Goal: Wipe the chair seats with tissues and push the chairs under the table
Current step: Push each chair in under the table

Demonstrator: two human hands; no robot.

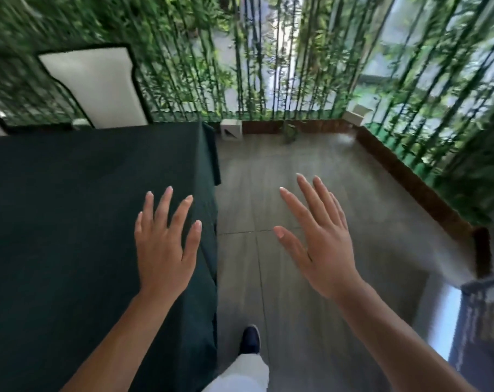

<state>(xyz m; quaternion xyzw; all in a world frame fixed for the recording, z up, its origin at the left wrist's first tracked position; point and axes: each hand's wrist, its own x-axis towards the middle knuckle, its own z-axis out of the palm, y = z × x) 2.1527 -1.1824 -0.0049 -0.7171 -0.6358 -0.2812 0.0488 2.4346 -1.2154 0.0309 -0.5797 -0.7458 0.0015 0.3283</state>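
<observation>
1. Hands are both bare, with fingers spread and straight: left hand (pixel 162 247) over the dark green cloth-covered table (pixel 70 207), right hand (pixel 322 244) over the grey tiled floor (pixel 268 171).
2. White chair back with black edging (pixel 99 86) stands at the table's far side.

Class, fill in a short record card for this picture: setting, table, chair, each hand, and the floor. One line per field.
setting: room edged by a bamboo screen
table: covered with a dark green tablecloth, on the left
chair: white chair back with dark trim at the table's far side
left hand: open, fingers spread, holds nothing
right hand: open, fingers spread, holds nothing
floor: grey tiles; a dark shoe at the bottom
tissues: none visible
</observation>
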